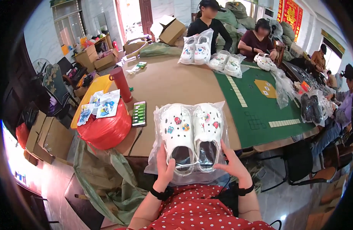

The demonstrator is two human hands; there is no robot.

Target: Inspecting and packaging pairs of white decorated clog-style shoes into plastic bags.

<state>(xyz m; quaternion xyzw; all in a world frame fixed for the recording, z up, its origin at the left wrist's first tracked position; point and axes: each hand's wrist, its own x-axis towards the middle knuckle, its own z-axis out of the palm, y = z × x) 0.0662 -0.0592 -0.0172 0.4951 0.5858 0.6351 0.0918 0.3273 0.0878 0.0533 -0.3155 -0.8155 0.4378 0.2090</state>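
A pair of white clogs with colourful charms and dark holes lies side by side in a transparent plastic bag, at the table's near edge. From the left, my left hand grips the bagged clogs, thumb on top beside the heel opening. My right hand holds the other side, its thumb reaching toward the right clog's heel. Fingers under the bag are partly hidden. Left of the bag, a phone with a lit green screen lies on the brown tabletop.
Left on the table are a roll of red plastic twine, small charm packets and a dark red cup. A green mat covers the right side. Across it, co-workers handle bagged white clogs. Chairs stand at right.
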